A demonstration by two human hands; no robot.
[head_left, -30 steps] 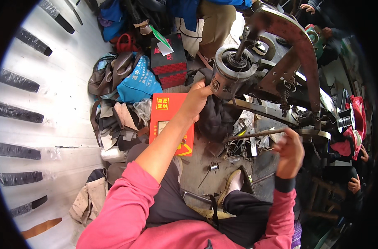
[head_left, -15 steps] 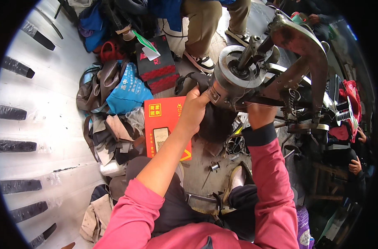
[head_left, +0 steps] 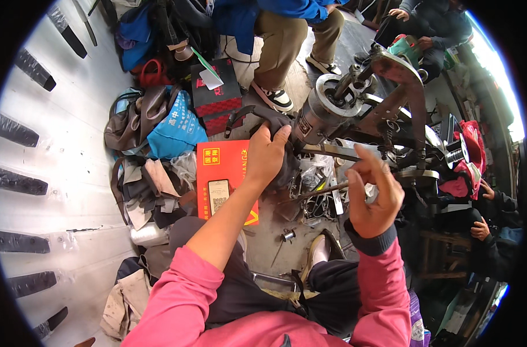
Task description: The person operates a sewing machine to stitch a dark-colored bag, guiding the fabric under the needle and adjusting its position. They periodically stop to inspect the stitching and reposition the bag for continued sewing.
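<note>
My left hand (head_left: 266, 156) is closed on a dark, soft leather-like piece with a curved strap, which looks like a black bag (head_left: 282, 165). The bag lies against the round metal head of an old cobbler's sewing machine (head_left: 318, 118). To the right, my right hand (head_left: 377, 194) is raised just below the machine's flat arm, its thumb and fingers apart, with nothing visible between them. Part of the bag is hidden behind my left hand and wrist.
A red box (head_left: 226, 156) carries a phone (head_left: 219, 194). Nearby are a blue bag (head_left: 174, 130), leather scraps (head_left: 150, 191) and a dark shoebox (head_left: 217, 87). Loose tools (head_left: 321, 202) and a small spool (head_left: 288, 236) lie on the floor. Other people sit ahead and at right.
My right hand has come out from behind the machine's head toward me and its fingers now show. My left hand still grips the bag, whose strap is more visible.
</note>
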